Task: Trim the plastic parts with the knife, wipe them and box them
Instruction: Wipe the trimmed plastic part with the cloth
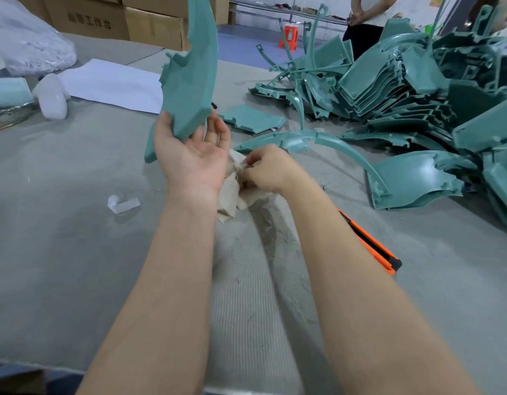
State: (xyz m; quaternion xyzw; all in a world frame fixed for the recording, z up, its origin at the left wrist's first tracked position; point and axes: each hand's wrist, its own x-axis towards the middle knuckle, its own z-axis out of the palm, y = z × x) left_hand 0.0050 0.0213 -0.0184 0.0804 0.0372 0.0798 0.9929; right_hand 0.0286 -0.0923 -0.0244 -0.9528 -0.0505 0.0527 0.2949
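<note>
Right hand (268,169) — fingers (250,174) pinch crumpled beige cloth (229,196); left hand (189,158) grips curved teal part (189,81)

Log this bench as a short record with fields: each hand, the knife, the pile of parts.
left hand: holds one teal part raised above the table, roughly upright
right hand: pinches a beige cloth resting on the table
knife: orange, lying on the table beside the right forearm, in neither hand
pile of teal parts: heaped on the table's right side
stage: probably wiping
</note>
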